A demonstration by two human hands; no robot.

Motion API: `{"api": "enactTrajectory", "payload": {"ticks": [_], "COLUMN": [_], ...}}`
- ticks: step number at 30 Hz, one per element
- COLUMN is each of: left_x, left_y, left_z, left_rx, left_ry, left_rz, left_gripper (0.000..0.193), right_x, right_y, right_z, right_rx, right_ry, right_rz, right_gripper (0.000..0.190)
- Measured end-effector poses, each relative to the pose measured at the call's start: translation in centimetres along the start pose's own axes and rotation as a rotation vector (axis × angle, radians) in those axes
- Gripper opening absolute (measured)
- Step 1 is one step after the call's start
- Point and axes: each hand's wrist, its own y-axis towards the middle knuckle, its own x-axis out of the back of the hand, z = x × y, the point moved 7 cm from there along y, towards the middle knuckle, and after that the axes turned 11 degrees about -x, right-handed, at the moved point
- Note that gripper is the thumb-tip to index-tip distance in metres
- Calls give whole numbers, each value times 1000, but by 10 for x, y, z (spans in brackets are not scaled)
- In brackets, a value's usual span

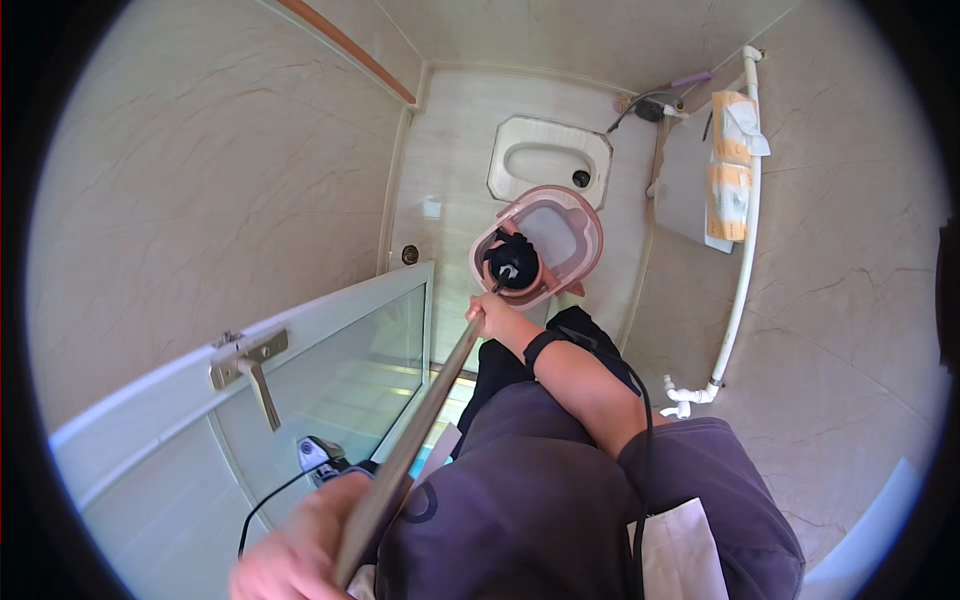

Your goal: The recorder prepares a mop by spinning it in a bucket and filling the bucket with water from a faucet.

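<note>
A long metal mop handle (pixel 431 405) runs from the lower left up to a dark mop head (pixel 514 259). The mop head sits in the round wringer basket of a pink mop bucket (pixel 591 217). My right hand (pixel 491 315) grips the handle low down, just above the bucket. Near the handle's upper end is my left hand (pixel 289 566), slightly blurred; its fingers lie by the pole, and whether they close round it cannot be told. Greyish water or the bare bucket bottom shows in the bucket's other half.
Beyond the bucket is a squat toilet (pixel 551 157) set in the floor. A glass-panelled door (pixel 352 360) with a lever handle (pixel 259 390) stands at the left. On the right wall are a white pipe (pixel 742 307) and tissue packs (pixel 729 201). A floor drain (pixel 409 254) lies left of the bucket.
</note>
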Motion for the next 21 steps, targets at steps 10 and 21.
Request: {"api": "enactTrajectory", "payload": {"ticks": [10,21], "left_x": [-23,-81], "left_y": [-4,53], "left_z": [-121,-127], "left_rx": [157,116], "left_ry": [1332,-69], "left_rz": [-696,57], "left_gripper": [33,40], "right_x": [-27,-22], "right_y": [-28,-98], "right_z": [-63,-122], "right_rx": [80,7], "right_ry": [134,29], "right_rz": [-110,-48], "right_gripper": [13,1]}}
